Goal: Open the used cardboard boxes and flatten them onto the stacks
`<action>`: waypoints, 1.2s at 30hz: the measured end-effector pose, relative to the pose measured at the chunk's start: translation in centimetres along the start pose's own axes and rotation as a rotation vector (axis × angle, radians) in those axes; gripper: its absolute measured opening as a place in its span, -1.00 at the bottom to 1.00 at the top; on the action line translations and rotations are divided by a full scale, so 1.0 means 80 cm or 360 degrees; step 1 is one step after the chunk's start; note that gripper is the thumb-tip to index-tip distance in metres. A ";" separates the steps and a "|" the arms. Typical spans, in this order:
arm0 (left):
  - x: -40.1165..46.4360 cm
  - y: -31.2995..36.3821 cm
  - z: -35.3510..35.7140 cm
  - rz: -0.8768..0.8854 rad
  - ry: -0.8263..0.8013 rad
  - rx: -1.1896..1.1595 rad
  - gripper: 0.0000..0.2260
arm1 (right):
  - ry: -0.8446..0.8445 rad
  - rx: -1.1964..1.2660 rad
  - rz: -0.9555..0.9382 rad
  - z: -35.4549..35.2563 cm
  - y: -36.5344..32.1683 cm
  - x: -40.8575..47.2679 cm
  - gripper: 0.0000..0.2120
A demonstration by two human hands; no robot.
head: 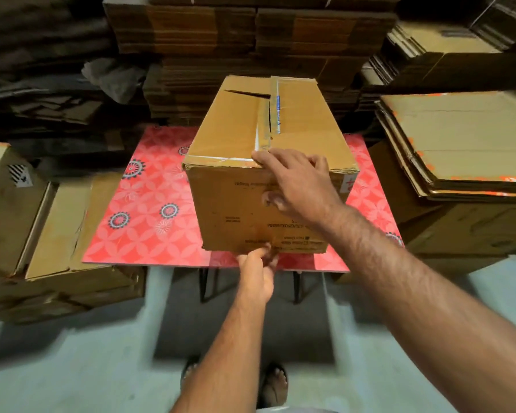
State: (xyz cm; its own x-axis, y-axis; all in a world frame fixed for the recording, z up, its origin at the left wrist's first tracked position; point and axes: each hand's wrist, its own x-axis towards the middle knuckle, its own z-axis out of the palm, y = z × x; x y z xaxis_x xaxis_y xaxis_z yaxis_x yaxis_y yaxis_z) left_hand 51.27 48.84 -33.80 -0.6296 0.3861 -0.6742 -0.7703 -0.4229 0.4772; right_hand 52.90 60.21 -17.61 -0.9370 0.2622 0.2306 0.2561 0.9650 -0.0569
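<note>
A brown cardboard box (239, 135) stands closed on a small red patterned table (143, 210). Its top flaps are taped down the middle, and the tape is partly split near the far end. My right hand (295, 180) grips the near top edge of the box, fingers over the top and thumb pressed on the front face. My left hand (258, 268) pinches the bottom edge of the front face, at the tape strip there. Upside-down print runs across the front face.
Tall stacks of flattened cardboard (251, 40) fill the back wall. A flattened stack (459, 150) lies on boxes at the right. Opened boxes (51, 222) sit at the left. The table's black legs (204, 283) and my sandalled feet (276, 383) are below.
</note>
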 end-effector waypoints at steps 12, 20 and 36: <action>0.027 0.035 -0.053 0.0308 0.0509 0.0716 -0.84 | -0.0236 -0.0004 0.0106 0.101 -0.011 -0.037 -0.21; 0.032 0.214 0.006 0.1331 0.0993 0.1084 -0.95 | 0.0047 0.0728 0.0579 0.070 0.037 0.027 -0.44; 0.148 0.265 0.178 0.1117 0.0318 0.2582 -0.46 | -0.0081 0.0646 0.1523 0.110 0.146 0.156 -0.27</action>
State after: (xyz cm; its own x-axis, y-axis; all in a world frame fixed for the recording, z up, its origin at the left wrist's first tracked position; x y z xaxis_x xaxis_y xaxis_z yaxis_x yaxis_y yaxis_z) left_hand 26.06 56.11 -23.60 -0.9271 0.3580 -0.1114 0.2173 0.7550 0.6186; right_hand 42.13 74.79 -23.94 -0.3956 0.9100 -0.1240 0.8075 0.2803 -0.5190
